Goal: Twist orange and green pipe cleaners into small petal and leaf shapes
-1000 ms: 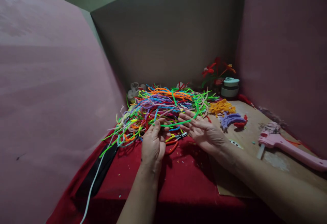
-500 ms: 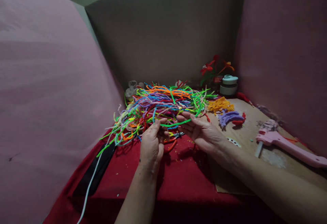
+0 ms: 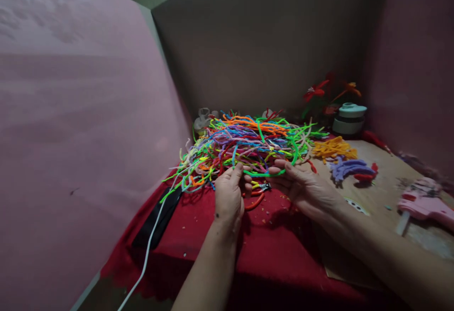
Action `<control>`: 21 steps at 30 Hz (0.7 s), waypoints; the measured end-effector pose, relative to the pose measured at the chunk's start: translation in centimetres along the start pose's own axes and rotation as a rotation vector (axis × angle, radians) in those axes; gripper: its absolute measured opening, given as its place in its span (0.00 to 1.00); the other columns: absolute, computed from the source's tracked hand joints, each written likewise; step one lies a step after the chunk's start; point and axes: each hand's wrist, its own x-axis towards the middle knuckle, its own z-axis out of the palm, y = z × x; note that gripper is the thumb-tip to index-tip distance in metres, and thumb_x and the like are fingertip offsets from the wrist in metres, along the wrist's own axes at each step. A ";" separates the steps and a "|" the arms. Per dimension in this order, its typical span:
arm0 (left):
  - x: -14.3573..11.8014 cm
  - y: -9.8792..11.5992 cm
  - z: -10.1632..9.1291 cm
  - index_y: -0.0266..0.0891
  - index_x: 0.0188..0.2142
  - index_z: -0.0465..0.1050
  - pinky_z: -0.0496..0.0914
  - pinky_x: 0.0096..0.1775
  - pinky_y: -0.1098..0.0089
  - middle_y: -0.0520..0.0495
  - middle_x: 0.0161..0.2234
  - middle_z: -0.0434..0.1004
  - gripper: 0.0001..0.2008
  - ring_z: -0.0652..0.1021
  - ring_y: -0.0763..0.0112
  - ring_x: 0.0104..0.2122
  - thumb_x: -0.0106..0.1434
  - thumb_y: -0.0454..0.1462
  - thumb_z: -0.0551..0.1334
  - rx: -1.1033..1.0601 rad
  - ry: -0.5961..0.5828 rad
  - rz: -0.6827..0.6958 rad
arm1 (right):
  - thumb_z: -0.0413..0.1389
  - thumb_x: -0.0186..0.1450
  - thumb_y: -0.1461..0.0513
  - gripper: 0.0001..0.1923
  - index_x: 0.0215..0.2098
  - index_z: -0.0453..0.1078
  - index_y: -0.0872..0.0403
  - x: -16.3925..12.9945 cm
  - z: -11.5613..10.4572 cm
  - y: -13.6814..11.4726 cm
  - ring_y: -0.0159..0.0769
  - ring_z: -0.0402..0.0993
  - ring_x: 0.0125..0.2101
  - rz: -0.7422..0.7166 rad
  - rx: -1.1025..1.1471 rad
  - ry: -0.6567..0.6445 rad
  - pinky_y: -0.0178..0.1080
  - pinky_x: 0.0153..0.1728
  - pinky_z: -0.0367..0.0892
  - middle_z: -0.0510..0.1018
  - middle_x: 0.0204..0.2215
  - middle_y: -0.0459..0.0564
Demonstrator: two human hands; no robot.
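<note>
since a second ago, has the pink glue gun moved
No, the pink glue gun keeps its place on the tan board; only the view shifted.

Brt grn fuzzy stem (image 3: 258, 175) is spanning btwn L hand (image 3: 230, 192) & R hand (image 3: 307, 190), sagging slightly, R part curving up.
</note>
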 end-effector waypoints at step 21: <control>1.0 5.1 -3.8 0.37 0.28 0.71 0.58 0.15 0.79 0.54 0.17 0.68 0.07 0.66 0.82 0.13 0.55 0.39 0.63 -0.010 -0.037 0.167 | 0.57 0.59 0.55 0.14 0.36 0.74 0.57 -1.1 0.0 0.8 0.28 0.69 0.21 0.196 -0.232 -0.192 0.32 0.23 0.62 0.75 0.24 0.50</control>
